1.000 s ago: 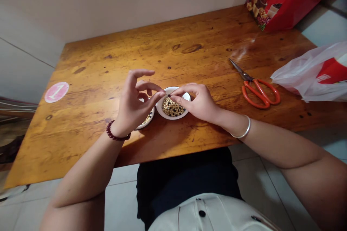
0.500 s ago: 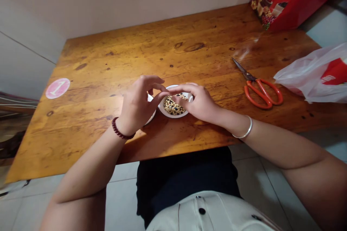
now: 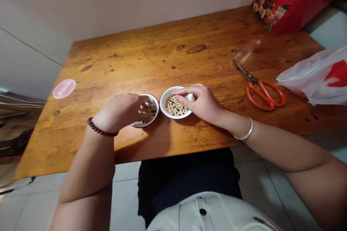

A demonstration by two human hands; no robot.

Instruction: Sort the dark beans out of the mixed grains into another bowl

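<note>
Two white bowls with dark rims stand side by side on the table. The left bowl [image 3: 155, 119] and the right bowl [image 3: 163, 105] both hold small cream and dark beads [image 3: 176, 108]. My left hand [image 3: 121, 110] reaches over the left bowl from its left side. Its curved fingers dip among the beads there, thumb and fingers apart. Above the right bowl, my right hand [image 3: 202, 103] is closed in a pinch. A thin needle-like thing [image 3: 171, 94] sticks out from its fingertips towards the left.
Scissors with orange handles [image 3: 265, 95] lie to the right on the wooden table [image 3: 135, 57]. Beyond them is a white plastic bag [image 3: 303, 77]. A red box [image 3: 295, 0] stands at the back right corner. A round pink sticker marked 1 [image 3: 64, 89] is at the left.
My left hand has moved left and down, away from my right fingertips and into the left bowl, whose beads now show. My right hand stays over the right bowl.
</note>
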